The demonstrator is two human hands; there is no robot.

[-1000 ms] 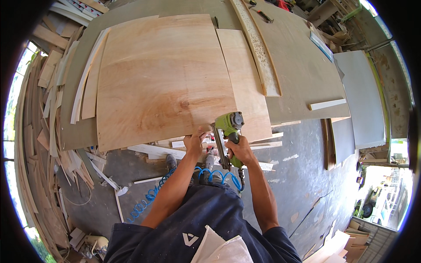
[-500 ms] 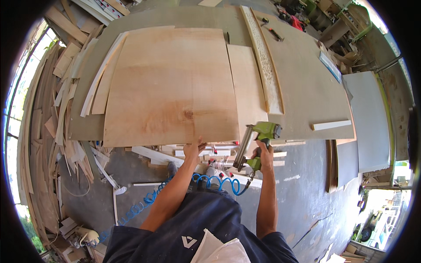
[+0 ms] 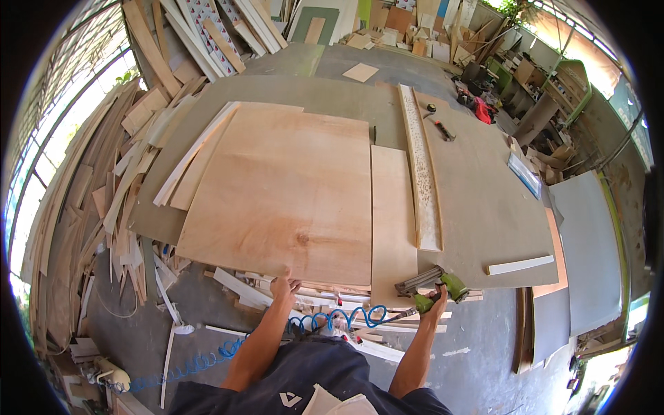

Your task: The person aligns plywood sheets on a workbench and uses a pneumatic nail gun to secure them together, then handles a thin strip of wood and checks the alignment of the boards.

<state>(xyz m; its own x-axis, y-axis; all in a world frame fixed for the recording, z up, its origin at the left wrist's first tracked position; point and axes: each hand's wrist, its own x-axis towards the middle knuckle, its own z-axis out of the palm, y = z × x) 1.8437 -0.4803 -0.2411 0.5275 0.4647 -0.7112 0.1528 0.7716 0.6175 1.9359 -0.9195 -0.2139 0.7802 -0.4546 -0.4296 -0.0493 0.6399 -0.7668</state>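
Note:
A large square plywood sheet [image 3: 290, 187] with a brown knot lies on the work table [image 3: 477, 200]. My left hand [image 3: 282, 288] grips its front edge, thumb on top and fingers underneath. In my right hand [image 3: 436, 309] is a green nail gun [image 3: 453, 286], turned sideways at the table's front edge, its long magazine pointing left. Whether the gun touches the table I cannot tell. A coiled blue air hose [image 3: 346, 316] runs from its handle leftward past my body. Beside the sheet, on the right, lies a narrower plywood piece [image 3: 393, 207].
A long shallow wooden channel [image 3: 423, 187] lies on the table, with a hammer [image 3: 443, 130] beyond it. A white strip [image 3: 520, 265] sits near the right front corner. Scrap wood [image 3: 111, 166] is heaped at the left; offcuts [image 3: 242, 287] litter the floor below the front edge.
My view has tilted up, showing more of the far workshop. The nail gun has turned from upright to sideways in my right hand. My left hand stays on the sheet's front edge.

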